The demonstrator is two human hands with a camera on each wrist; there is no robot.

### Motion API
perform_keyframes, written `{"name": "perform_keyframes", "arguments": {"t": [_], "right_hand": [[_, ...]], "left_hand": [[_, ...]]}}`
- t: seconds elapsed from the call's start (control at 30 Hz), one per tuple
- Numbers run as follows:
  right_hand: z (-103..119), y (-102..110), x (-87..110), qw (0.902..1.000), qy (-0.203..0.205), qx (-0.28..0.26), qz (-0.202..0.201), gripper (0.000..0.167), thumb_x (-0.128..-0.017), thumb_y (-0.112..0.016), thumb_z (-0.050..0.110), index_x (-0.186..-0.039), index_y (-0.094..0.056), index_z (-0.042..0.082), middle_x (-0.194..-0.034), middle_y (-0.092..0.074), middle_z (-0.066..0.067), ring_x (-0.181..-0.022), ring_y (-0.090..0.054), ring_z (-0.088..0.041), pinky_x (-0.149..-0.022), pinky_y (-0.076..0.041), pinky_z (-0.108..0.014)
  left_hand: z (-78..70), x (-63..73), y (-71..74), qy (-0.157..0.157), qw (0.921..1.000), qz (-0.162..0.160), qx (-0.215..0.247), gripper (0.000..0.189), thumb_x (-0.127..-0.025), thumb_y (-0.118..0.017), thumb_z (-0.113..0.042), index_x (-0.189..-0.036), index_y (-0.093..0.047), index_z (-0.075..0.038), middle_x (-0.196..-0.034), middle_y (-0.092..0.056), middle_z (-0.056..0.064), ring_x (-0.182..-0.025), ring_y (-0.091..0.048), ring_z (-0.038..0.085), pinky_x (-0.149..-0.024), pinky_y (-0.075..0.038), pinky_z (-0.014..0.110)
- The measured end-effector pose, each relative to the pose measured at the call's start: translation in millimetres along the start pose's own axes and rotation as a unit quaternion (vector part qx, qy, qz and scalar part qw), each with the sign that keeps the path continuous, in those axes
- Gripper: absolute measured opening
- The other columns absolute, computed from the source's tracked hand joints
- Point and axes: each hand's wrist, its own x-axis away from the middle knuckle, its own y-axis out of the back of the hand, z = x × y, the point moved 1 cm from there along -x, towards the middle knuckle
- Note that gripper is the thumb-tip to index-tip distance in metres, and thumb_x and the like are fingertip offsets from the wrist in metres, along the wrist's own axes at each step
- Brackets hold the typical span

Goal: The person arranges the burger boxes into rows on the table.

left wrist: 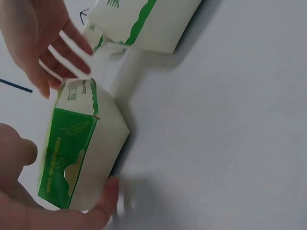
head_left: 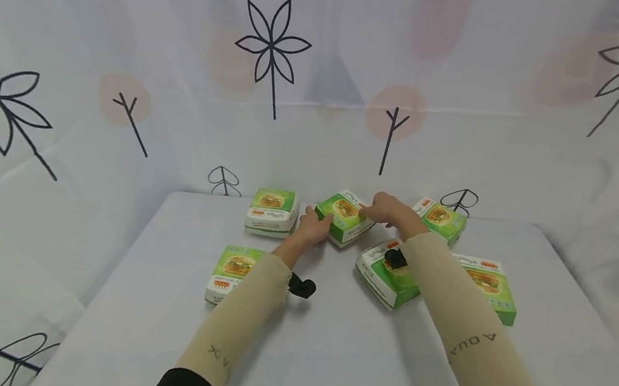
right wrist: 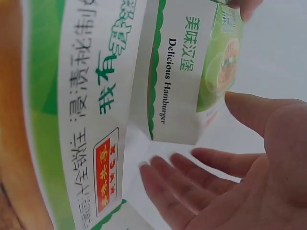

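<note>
A green and white hamburger box (head_left: 344,214) lies at the back middle of the table, turned at an angle, between the two hands. My left hand (head_left: 312,227) grips its left end; in the left wrist view one fingertip (left wrist: 111,189) sits at the lower edge and the thumb (left wrist: 24,151) is at the upper side. At the opposite end is my right hand (head_left: 395,214), its fingers extended and the thumb tip right at the box edge in the right wrist view. Nearest below the right hand is another hamburger box (head_left: 383,278), partly covered by the forearm.
More matching boxes stand around: one at back left (head_left: 272,212), one at front left (head_left: 233,269) partly behind the left sleeve, one at back right (head_left: 442,219), and one at right (head_left: 491,285). A white table (head_left: 322,364) carries them, with a patterned cloth (head_left: 328,143) behind.
</note>
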Motion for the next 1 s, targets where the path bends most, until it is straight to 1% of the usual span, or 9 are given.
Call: {"name": "perform_keyframes", "arguments": {"t": [0.1,0.23,0.4,0.5,0.6,0.7,0.77,0.9,1.0], "right_hand": [[-3,0,0.0,0.9997,0.010,0.021,-0.001,0.063,-0.105,-0.051,0.035,-0.139,-0.041,-0.017,-0.139,-0.049,-0.034,-0.118,-0.058,-0.042,-0.093,-0.056,-0.047],[2,-3,8.8,0.9995,0.004,0.032,-0.002,0.054,-0.107,-0.047,0.028,-0.139,-0.043,-0.016,-0.134,-0.053,-0.031,-0.115,-0.058,-0.038,-0.094,-0.055,-0.048],[8,-9,13.0,0.9991,0.002,0.042,-0.004,0.051,-0.106,-0.049,0.029,-0.135,-0.045,-0.013,-0.122,-0.057,-0.027,-0.103,-0.062,-0.033,-0.089,-0.059,-0.045],[6,-8,14.6,0.9991,-0.012,0.042,-0.004,0.053,-0.107,-0.049,0.030,-0.137,-0.045,-0.012,-0.125,-0.058,-0.027,-0.106,-0.062,-0.035,-0.090,-0.058,-0.045],[2,-7,13.1,0.9992,-0.011,0.038,-0.003,0.060,-0.107,-0.048,0.030,-0.146,-0.036,-0.013,-0.138,-0.051,-0.031,-0.119,-0.058,-0.040,-0.094,-0.056,-0.048],[-2,-5,11.6,0.9998,0.003,0.018,0.011,0.070,-0.108,-0.046,0.029,-0.157,-0.016,-0.010,-0.158,-0.031,-0.033,-0.135,-0.046,-0.045,-0.099,-0.052,-0.052],[-5,-4,10.5,0.9996,0.014,0.000,0.026,0.076,-0.109,-0.045,0.030,-0.161,-0.002,-0.005,-0.165,-0.015,-0.031,-0.139,-0.042,-0.046,-0.102,-0.050,-0.054],[-8,-4,8.4,0.9976,0.034,-0.023,0.055,0.080,-0.110,-0.045,0.031,-0.163,0.008,0.004,-0.167,-0.006,-0.030,-0.133,-0.050,-0.046,-0.104,-0.049,-0.055],[-8,-4,6.9,0.9964,0.041,-0.029,0.069,0.080,-0.110,-0.047,0.032,-0.163,0.007,0.006,-0.166,-0.009,-0.030,-0.129,-0.054,-0.046,-0.104,-0.049,-0.056]], "left_hand": [[-2.8,5.0,-5.0,0.000,0.9998,0.013,-0.018,0.084,-0.108,-0.041,-0.048,-0.163,0.002,-0.001,-0.167,-0.011,0.027,-0.151,-0.024,0.035,-0.122,-0.029,0.045],[-5.0,5.3,-8.5,-0.001,0.9993,0.032,-0.017,0.081,-0.109,-0.040,-0.046,-0.163,0.002,-0.002,-0.167,-0.015,0.024,-0.148,-0.030,0.032,-0.116,-0.038,0.042],[-4.1,1.5,-2.8,0.011,0.9988,0.039,0.030,0.072,-0.111,-0.040,-0.039,-0.164,-0.005,-0.005,-0.163,-0.029,0.019,-0.139,-0.044,0.029,-0.102,-0.051,0.041],[-4.9,3.2,0.1,-0.006,0.9977,0.054,0.041,0.072,-0.111,-0.040,-0.039,-0.163,-0.007,-0.003,-0.160,-0.033,0.020,-0.131,-0.050,0.030,-0.099,-0.053,0.043],[-3.1,7.6,0.9,-0.021,0.9972,0.070,0.018,0.075,-0.110,-0.040,-0.041,-0.162,-0.007,0.002,-0.158,-0.035,0.022,-0.121,-0.056,0.029,-0.099,-0.052,0.042],[-1.8,12.0,-1.6,-0.027,0.9967,0.077,0.003,0.076,-0.110,-0.040,-0.043,-0.160,-0.009,0.005,-0.155,-0.037,0.023,-0.110,-0.060,0.029,-0.098,-0.052,0.040],[-1.3,14.6,-3.7,-0.030,0.9963,0.080,0.006,0.073,-0.111,-0.039,-0.042,-0.159,-0.012,0.006,-0.151,-0.040,0.023,-0.103,-0.060,0.028,-0.097,-0.052,0.040],[-1.4,17.0,-4.3,-0.031,0.9961,0.080,0.021,0.065,-0.112,-0.037,-0.037,-0.158,-0.020,0.004,-0.142,-0.045,0.020,-0.101,-0.054,0.024,-0.096,-0.052,0.042],[-1.7,18.0,-1.7,-0.029,0.9952,0.085,0.037,0.057,-0.112,-0.035,-0.034,-0.155,-0.026,0.004,-0.122,-0.050,0.017,-0.094,-0.054,0.026,-0.095,-0.052,0.045]]}}
